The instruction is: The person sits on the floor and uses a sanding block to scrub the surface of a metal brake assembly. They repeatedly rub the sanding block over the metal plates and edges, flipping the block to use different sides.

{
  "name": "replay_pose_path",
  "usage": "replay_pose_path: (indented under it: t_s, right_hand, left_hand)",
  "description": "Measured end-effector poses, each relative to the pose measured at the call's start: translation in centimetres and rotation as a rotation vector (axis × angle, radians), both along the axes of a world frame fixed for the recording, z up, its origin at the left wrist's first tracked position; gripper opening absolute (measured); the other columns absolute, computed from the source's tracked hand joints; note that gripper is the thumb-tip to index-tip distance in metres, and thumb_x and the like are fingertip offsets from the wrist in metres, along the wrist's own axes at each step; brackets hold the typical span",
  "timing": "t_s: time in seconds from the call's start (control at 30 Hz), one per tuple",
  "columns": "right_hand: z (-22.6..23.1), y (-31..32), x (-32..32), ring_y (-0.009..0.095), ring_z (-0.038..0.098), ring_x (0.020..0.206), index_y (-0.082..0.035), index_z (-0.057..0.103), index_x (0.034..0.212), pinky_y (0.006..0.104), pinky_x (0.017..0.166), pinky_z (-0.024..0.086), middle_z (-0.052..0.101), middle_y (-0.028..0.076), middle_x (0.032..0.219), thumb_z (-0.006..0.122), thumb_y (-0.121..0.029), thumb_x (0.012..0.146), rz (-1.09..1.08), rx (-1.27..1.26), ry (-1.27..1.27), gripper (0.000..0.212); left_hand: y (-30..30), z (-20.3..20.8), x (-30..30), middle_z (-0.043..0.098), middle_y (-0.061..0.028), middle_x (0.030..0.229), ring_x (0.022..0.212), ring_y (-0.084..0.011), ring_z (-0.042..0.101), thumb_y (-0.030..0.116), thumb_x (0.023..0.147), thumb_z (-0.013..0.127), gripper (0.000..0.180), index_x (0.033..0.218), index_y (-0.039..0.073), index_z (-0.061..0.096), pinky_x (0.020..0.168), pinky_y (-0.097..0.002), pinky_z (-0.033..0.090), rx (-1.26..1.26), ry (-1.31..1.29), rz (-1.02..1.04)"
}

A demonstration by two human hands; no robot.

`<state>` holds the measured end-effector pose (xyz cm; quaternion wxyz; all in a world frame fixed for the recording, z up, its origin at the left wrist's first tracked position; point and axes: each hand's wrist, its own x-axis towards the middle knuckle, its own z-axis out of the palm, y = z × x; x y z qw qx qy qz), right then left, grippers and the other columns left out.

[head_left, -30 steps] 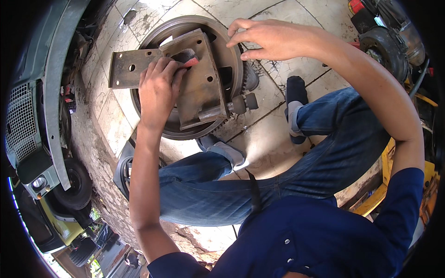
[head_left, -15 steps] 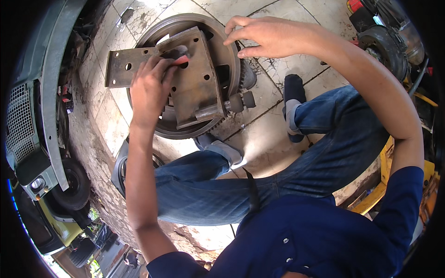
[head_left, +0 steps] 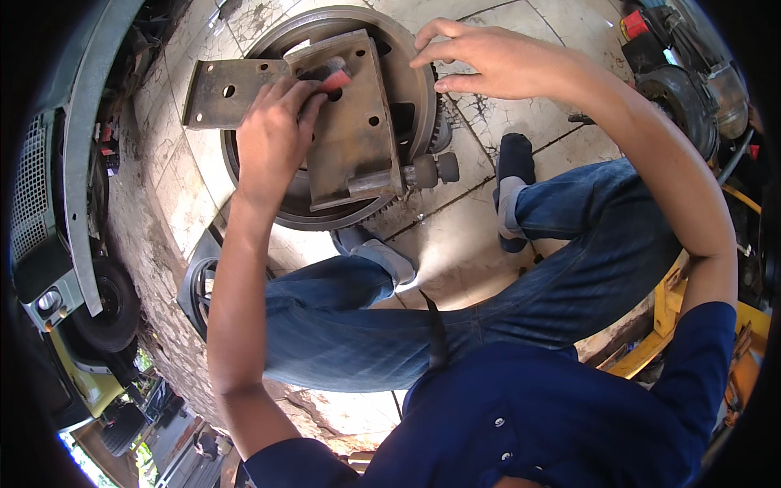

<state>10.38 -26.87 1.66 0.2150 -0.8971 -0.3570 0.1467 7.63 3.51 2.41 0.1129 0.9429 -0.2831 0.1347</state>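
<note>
My left hand (head_left: pixel 275 122) is closed on a small brush (head_left: pixel 336 80) with a red body and greyish bristles. It holds the brush against a brown, rusty metal bracket (head_left: pixel 351 146) that has round holes and a raised edge. A holed steel plate (head_left: pixel 213 102) juts out to the left beneath the hand. The bracket lies on a large toothed flywheel (head_left: pixel 413 73) on the floor, and a short shaft with a dark round end (head_left: pixel 425 172) sticks out at its lower right. My right hand (head_left: pixel 488 61) hovers over the flywheel's right rim, fingers apart, holding nothing.
Cracked pale tiles (head_left: pixel 569 150) form the floor. My feet in dark socks stand close to the flywheel. Greasy machine parts (head_left: pixel 675 89) lie at the far right, with a yellow metal frame (head_left: pixel 651 346) nearer. A parked vehicle (head_left: pixel 49 268) is on the left.
The flywheel and bracket sit slightly higher in the picture. My left hand has moved the brush a little up and right over the bracket. My right hand stays spread near the rim.
</note>
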Motion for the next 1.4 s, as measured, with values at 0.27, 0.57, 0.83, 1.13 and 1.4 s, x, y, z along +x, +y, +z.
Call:
replay_pose_path:
  t_s: [0.27, 0.57, 0.83, 1.13, 1.4]
  right_hand:
    - [1.7, 0.0, -1.8, 0.034, 0.065, 0.113, -0.007, 0.064, 0.130, 0.0462, 0.097, 0.052, 0.064, 0.013, 0.125, 0.064, -0.033, 0.098, 0.020, 0.069, -0.136, 0.041]
    - [5.6, 2.3, -9.7, 0.039, 0.067, 0.104, -0.002, 0.063, 0.128, 0.0466, 0.091, 0.053, 0.071, 0.022, 0.111, 0.062, -0.039, 0.097, -0.046, -0.173, 0.143, 0.049]
    - [3.8, 3.5, -10.4, 0.039, 0.066, 0.106, -0.004, 0.062, 0.128, 0.0452, 0.092, 0.052, 0.070, 0.020, 0.115, 0.070, -0.034, 0.092, -0.169, -0.060, 0.171, 0.047]
    - [3.0, 5.2, -10.5, 0.037, 0.065, 0.106, -0.007, 0.060, 0.120, 0.0430, 0.089, 0.053, 0.067, 0.015, 0.114, 0.080, -0.021, 0.084, -0.164, 0.024, 0.124, 0.043]
    - [1.9, 5.5, -11.1, 0.034, 0.066, 0.099, -0.008, 0.058, 0.117, 0.0407, 0.081, 0.054, 0.064, 0.010, 0.110, 0.082, -0.017, 0.081, -0.182, 0.118, 0.040, 0.044]
  left_hand:
    - [-0.5, 0.3, -0.9, 0.068, -0.0086, 0.097, 0.090, -0.0302, 0.065, 0.014, 0.089, 0.070, 0.013, 0.098, 0.006, 0.072, 0.078, -0.0412, 0.055, -0.020, 0.045, -0.069]
    - [0.7, -0.8, 0.2, 0.067, -0.0124, 0.102, 0.097, -0.0348, 0.064, 0.015, 0.091, 0.068, 0.018, 0.105, 0.003, 0.068, 0.084, -0.0449, 0.052, -0.097, 0.061, -0.123]
    - [1.1, -1.9, 0.1, 0.065, -0.0107, 0.100, 0.099, -0.0330, 0.062, 0.020, 0.093, 0.067, 0.020, 0.106, 0.005, 0.067, 0.087, -0.0446, 0.051, -0.139, 0.064, -0.105]
    - [1.5, -2.7, 0.3, 0.065, -0.0110, 0.103, 0.101, -0.0334, 0.062, 0.023, 0.093, 0.067, 0.023, 0.106, 0.005, 0.067, 0.089, -0.0450, 0.051, -0.150, 0.039, -0.089]
    - [1.2, -2.5, 0.5, 0.066, -0.0112, 0.105, 0.102, -0.0337, 0.062, 0.022, 0.094, 0.066, 0.022, 0.108, 0.006, 0.068, 0.090, -0.0448, 0.051, -0.141, 0.066, -0.089]
